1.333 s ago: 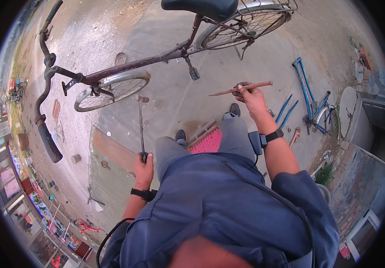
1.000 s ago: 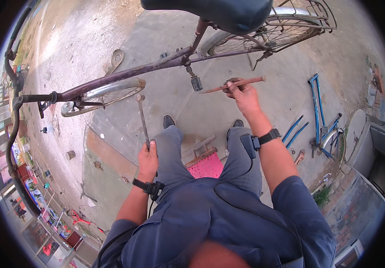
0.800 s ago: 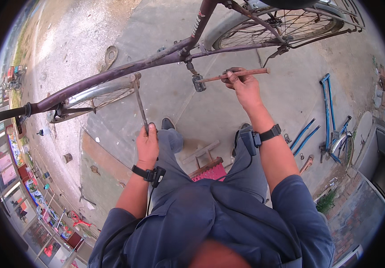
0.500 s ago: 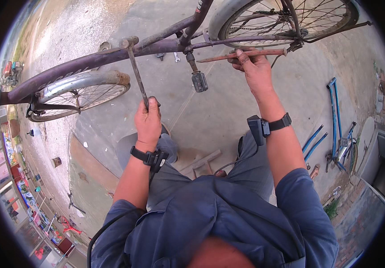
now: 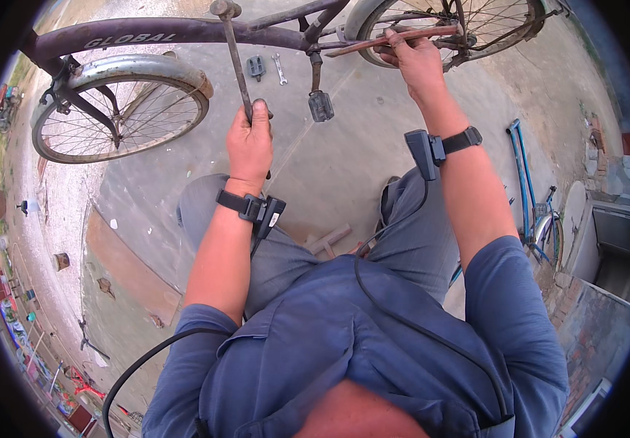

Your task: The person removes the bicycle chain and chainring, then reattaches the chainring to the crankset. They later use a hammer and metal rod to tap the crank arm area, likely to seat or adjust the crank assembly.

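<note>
My left hand (image 5: 250, 150) is closed round the lower handle of a hammer (image 5: 237, 67), which stands nearly upright with its head by the bike's main tube. In my right hand (image 5: 423, 69), fingers and thumb pinch a long reddish, rusty pointed bar (image 5: 362, 45). The bar lies roughly level, its pointed end close to the bicycle's crank; whether it touches cannot be told. Ahead is the purple bicycle (image 5: 205, 36) with a black pedal (image 5: 321, 106) hanging from its crank arm. My right hand is in front of the rear wheel (image 5: 501, 22).
A loose pedal (image 5: 256, 68) and a wrench (image 5: 280, 69) lie on the concrete beyond the hammer. The front wheel (image 5: 121, 120) is turned at the left. Blue bicycle frame parts (image 5: 522, 164) lie at the right. A wooden piece (image 5: 329, 241) rests between my legs.
The view has shifted, so the bicycle sits higher in it. My right hand has brought the pointed bar closer to the crank and rear wheel. Both hands keep their holds.
</note>
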`<action>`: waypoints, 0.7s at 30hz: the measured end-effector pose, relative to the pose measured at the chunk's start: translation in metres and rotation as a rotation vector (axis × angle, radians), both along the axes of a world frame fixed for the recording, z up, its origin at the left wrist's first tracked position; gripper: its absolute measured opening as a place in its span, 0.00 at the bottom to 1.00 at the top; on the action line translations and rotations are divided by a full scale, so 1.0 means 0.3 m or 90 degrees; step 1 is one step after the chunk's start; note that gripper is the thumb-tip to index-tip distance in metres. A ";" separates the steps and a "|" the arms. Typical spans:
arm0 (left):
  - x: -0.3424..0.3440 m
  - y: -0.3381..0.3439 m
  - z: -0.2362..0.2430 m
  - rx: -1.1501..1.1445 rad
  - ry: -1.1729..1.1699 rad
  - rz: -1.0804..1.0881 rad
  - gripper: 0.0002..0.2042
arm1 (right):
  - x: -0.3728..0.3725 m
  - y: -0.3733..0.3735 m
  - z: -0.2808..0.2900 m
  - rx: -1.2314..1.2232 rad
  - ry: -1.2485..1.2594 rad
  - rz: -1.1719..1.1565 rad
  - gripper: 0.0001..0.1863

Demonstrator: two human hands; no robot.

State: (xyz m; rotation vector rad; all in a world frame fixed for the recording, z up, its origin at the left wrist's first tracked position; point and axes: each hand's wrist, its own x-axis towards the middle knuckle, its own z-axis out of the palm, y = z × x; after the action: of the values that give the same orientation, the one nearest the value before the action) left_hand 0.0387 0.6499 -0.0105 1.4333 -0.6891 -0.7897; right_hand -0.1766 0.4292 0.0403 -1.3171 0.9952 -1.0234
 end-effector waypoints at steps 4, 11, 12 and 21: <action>0.005 0.009 0.005 -0.006 0.030 -0.010 0.17 | 0.053 -0.039 -0.051 -0.056 0.049 -0.004 0.15; 0.021 0.029 0.006 0.045 0.024 0.032 0.17 | 0.158 -0.159 -0.188 -0.126 0.139 0.000 0.16; 0.025 0.030 0.003 0.047 -0.006 0.038 0.17 | 0.166 -0.168 -0.199 -0.138 0.148 0.004 0.17; 0.026 0.038 -0.016 0.103 -0.031 0.049 0.16 | 0.190 -0.200 -0.208 -0.222 0.280 0.015 0.18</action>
State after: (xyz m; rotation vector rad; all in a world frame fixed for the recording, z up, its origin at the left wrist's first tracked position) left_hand 0.0466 0.6614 -0.0154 1.6212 -0.6146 -0.7661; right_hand -0.1197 0.3690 -0.0222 -1.8936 1.1550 -0.9356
